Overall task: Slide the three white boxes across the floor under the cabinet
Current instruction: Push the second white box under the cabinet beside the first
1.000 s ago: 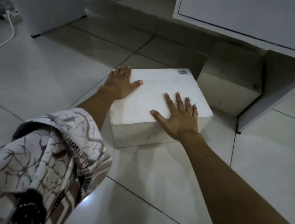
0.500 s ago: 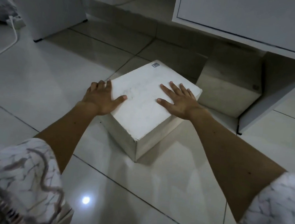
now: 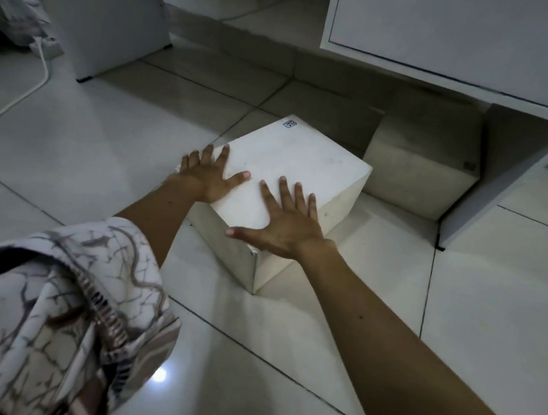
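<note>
Cable point(image 3: 20, 97) trails over floor point(image 3: 82, 156) at far left. Patterned sleeve point(image 3: 56, 311) low left. Left hand point(image 3: 209, 177) flat on box point(image 3: 291, 171) top's left edge, fingers straight, spread. Right hand point(image 3: 283, 231) flat on near corner, fingers wide. Box sits cornerwise on tiles, just before cabinet point(image 3: 458, 40). Second box point(image 3: 423, 156) lies under cabinet, right.

Dim, greyish light — one glare spot on the floor tiles point(image 3: 159, 374), deep shadow under the cabinet point(image 3: 459, 33).
</note>
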